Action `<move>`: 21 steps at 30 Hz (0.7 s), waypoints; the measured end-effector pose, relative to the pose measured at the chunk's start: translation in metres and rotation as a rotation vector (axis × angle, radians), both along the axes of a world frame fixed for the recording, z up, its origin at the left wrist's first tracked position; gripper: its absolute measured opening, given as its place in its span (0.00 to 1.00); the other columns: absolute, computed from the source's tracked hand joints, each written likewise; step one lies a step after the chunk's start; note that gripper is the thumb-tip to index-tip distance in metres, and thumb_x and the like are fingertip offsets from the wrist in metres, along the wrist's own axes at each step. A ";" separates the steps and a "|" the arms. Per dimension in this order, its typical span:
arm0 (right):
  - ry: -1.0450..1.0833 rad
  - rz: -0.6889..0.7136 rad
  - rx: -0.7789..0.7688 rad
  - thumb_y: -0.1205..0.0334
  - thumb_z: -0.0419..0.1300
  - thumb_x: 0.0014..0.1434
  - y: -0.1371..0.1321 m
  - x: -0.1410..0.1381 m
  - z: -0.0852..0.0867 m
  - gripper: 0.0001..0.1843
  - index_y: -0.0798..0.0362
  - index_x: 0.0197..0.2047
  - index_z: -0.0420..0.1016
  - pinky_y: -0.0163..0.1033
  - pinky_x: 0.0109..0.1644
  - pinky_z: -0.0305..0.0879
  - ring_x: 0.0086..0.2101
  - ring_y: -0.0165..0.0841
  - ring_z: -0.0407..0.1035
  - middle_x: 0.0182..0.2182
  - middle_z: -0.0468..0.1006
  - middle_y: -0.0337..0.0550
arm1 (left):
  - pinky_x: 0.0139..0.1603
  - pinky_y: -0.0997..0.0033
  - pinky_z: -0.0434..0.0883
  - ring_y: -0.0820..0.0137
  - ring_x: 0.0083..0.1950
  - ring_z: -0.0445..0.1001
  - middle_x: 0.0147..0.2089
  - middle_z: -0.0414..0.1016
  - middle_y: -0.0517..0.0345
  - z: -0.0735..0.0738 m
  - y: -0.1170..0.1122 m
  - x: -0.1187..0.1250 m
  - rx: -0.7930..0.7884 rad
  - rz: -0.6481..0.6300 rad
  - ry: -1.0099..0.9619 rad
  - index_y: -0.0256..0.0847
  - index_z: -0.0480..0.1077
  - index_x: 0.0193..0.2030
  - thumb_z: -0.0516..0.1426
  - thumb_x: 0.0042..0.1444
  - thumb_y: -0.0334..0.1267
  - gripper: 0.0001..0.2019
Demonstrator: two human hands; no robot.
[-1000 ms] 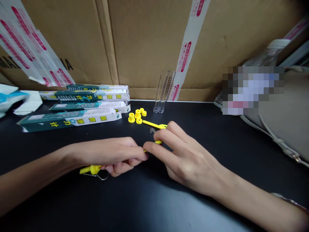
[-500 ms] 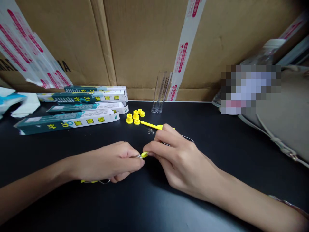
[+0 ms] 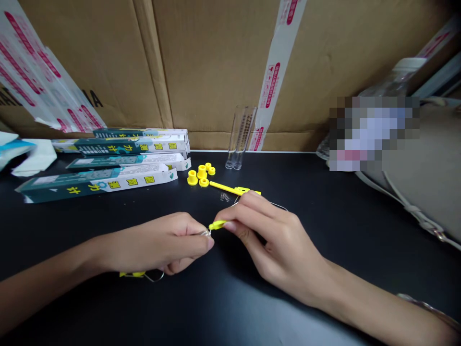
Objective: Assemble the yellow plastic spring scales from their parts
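Note:
My left hand [image 3: 162, 245] is closed, pinching a thin metal spring [image 3: 205, 233] whose end shows past the thumb and forefinger. My right hand [image 3: 273, 235] is closed on a small yellow plastic piece [image 3: 217, 224] that meets the end of the spring; whether the two are hooked together I cannot tell. A yellow part with a bent wire hook [image 3: 154, 278] sticks out beneath my left hand, mostly hidden. Just beyond my right fingers lies a yellow rod [image 3: 223, 187] with a wire near it. Small springs [image 3: 224, 197] lie in a little pile beside the rod.
Several yellow caps [image 3: 192, 178] stand behind the rod. Clear plastic tubes [image 3: 240, 139] stand upright near the cardboard box [image 3: 209, 62]. Printed narrow boxes [image 3: 101, 182] lie at the left. A plastic bottle [image 3: 406, 77] and a grey bag [image 3: 428, 163] are at the right.
My right hand has turned and shifted slightly, so more of the yellow piece shows at its fingertips. My left hand has hardly moved and still pinches the spring.

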State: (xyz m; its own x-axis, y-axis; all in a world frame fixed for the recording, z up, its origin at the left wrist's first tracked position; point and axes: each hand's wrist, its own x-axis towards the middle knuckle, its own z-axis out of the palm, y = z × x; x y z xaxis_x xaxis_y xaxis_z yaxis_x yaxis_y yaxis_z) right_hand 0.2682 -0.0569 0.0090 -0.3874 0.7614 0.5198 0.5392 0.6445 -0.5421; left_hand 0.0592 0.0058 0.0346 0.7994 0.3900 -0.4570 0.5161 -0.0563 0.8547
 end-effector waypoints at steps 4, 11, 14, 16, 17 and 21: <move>0.069 -0.061 -0.021 0.71 0.54 0.69 -0.003 -0.002 -0.003 0.08 0.58 0.44 0.75 0.37 0.42 0.66 0.36 0.32 0.70 0.36 0.76 0.45 | 0.16 0.78 0.49 0.78 0.18 0.49 0.17 0.53 0.67 -0.001 0.000 -0.001 -0.037 0.014 -0.033 0.42 0.52 0.19 0.51 0.64 0.47 0.23; 0.050 -0.043 -0.034 0.72 0.54 0.68 -0.010 -0.008 -0.009 0.09 0.57 0.47 0.74 0.38 0.43 0.69 0.38 0.33 0.71 0.38 0.78 0.46 | 0.16 0.78 0.50 0.78 0.18 0.50 0.17 0.53 0.66 -0.005 -0.003 -0.003 -0.028 0.068 -0.020 0.41 0.54 0.19 0.49 0.64 0.55 0.27; 0.052 -0.033 -0.028 0.73 0.54 0.68 -0.011 -0.007 -0.010 0.09 0.58 0.48 0.74 0.38 0.44 0.68 0.38 0.33 0.71 0.38 0.78 0.46 | 0.16 0.79 0.51 0.77 0.18 0.51 0.17 0.54 0.66 -0.005 -0.003 -0.002 -0.014 0.086 0.003 0.41 0.55 0.19 0.47 0.65 0.54 0.27; 0.054 -0.036 -0.035 0.73 0.54 0.68 -0.012 -0.006 -0.009 0.09 0.59 0.48 0.74 0.38 0.44 0.68 0.38 0.33 0.71 0.38 0.77 0.47 | 0.17 0.79 0.51 0.77 0.18 0.51 0.17 0.54 0.66 -0.005 -0.003 -0.001 -0.023 0.102 0.013 0.41 0.55 0.19 0.46 0.65 0.53 0.26; 0.053 -0.036 -0.040 0.73 0.54 0.68 -0.012 -0.006 -0.009 0.09 0.59 0.48 0.74 0.38 0.44 0.68 0.38 0.33 0.71 0.38 0.77 0.47 | 0.17 0.79 0.51 0.77 0.18 0.51 0.17 0.54 0.66 -0.005 -0.003 -0.001 -0.027 0.107 0.013 0.41 0.55 0.19 0.47 0.65 0.53 0.26; 0.044 -0.037 -0.047 0.73 0.53 0.68 -0.013 -0.006 -0.009 0.10 0.58 0.48 0.74 0.38 0.43 0.67 0.38 0.32 0.70 0.38 0.76 0.46 | 0.17 0.79 0.52 0.78 0.18 0.52 0.17 0.55 0.66 -0.003 -0.004 0.001 -0.016 0.094 -0.013 0.41 0.55 0.18 0.48 0.65 0.51 0.25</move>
